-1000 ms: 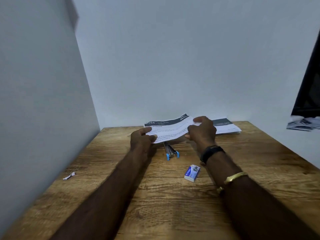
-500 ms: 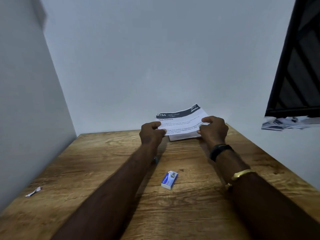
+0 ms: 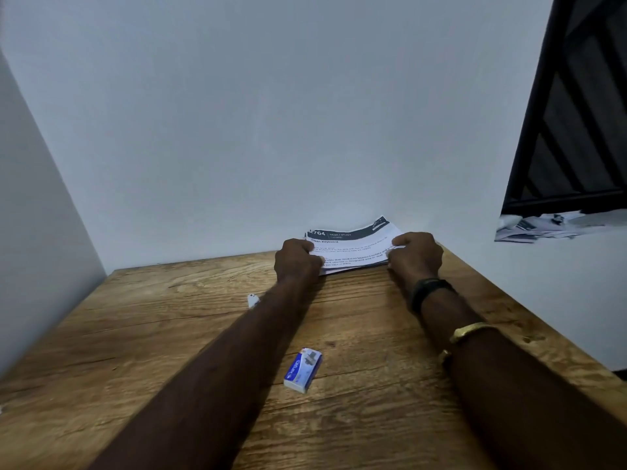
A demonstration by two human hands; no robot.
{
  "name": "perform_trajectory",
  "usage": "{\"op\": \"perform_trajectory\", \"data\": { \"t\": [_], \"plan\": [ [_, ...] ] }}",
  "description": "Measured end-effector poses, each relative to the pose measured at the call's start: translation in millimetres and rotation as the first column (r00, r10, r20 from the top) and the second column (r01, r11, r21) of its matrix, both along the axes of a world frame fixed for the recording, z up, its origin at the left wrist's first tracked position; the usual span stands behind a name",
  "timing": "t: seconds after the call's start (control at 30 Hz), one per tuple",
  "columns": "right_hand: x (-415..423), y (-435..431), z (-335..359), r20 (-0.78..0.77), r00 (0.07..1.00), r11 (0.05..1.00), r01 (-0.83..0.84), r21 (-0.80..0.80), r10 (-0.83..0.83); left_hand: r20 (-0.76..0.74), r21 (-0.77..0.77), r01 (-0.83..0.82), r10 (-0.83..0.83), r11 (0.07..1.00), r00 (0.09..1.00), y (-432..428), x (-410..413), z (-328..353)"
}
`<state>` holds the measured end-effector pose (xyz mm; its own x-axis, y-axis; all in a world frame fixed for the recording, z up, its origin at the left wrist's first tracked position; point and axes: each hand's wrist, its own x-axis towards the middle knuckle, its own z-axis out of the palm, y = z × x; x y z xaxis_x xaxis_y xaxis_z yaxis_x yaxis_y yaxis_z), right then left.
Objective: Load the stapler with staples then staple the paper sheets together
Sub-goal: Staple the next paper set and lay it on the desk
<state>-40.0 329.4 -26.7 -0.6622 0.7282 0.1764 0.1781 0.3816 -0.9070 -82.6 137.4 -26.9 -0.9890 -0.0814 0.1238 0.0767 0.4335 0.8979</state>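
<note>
Printed paper sheets (image 3: 353, 253) stacked far back (staple box (image 3: 303, 369) lies nearer).

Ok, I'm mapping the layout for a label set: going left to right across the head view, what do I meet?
In order: small pale object → left hand → sheets → right hand → loose papers at far right. The staple box is left out: it lies within the left hand's span.

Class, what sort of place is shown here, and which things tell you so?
Probably a study or office corner: a wooden desk against plain walls, printed paper sheets gripped by the left hand and right hand, and a small box of staples.
</note>
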Motion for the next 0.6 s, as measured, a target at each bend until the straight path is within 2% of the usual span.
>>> {"op": "perform_trajectory", "data": {
  "t": [0.33,0.5,0.6],
  "plan": [
    [-14.7,5.8,-2.6,0.156,0.988,0.999,0.000,0.049,-0.007,0.034,-0.213,0.002,0.005,0.977,0.999,4.6,-9.9,-4.3],
    [-15.6,1.5,-4.8,0.211,0.977,0.989,0.005,0.147,-0.037,0.009,-0.380,0.008,-0.005,0.925,1.000,7.7,-1.8,-3.2],
    [-13.5,1.0,-7.0,0.236,0.972,0.980,-0.035,0.198,-0.013,0.016,-0.426,0.032,-0.028,0.904,0.999,7.4,0.8,0.3]
  ]
}}
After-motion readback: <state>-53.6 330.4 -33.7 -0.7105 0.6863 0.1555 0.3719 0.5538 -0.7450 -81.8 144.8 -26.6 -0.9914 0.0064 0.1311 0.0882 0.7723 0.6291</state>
